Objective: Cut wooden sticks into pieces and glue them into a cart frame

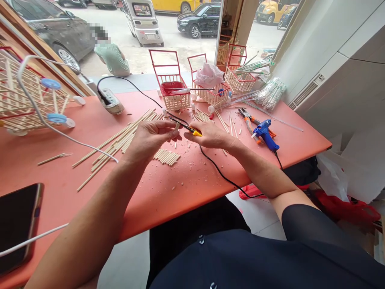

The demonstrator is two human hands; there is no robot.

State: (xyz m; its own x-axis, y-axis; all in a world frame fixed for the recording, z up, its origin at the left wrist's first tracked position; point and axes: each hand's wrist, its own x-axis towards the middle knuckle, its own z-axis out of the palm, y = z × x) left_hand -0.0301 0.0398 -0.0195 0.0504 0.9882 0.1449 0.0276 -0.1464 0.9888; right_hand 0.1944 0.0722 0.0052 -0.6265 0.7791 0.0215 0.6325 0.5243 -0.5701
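Smartphone (18, 220), cut off by the left edge, lies face up on the salmon-pink tabletop (168, 194), a white cable (45, 234) crossing its lower part. Wooden crumbs dot the surface beyond, near a neat row of short dowel pieces (167, 157).

Above and just past that row, the left hand (150, 138) pinches a small stick piece (177, 126) between thumb and fingers, which are almost together; much of the piece is hidden. The right hand (210, 134) curls its fingers closed around a yellow-handled tool (197, 133), whose dark, slim end meets the piece or passes just beside it. The grip covers most of the handle, so its exact kind is hard to tell.

Long dowels (112, 146) fan out to the left, partly behind the left forearm. Right of the hands sit a blue glue gun (264, 134) and orange-gripped pliers (247, 120), partly overlapped by it. A stick-built cart (30, 92) is cropped at the left.

Farther back stand three red-trimmed miniature carts (177, 101); a crumpled white bundle (209, 75) hides the middle one's inside. Outside, a crouching person (112, 58) has a pixelated head.
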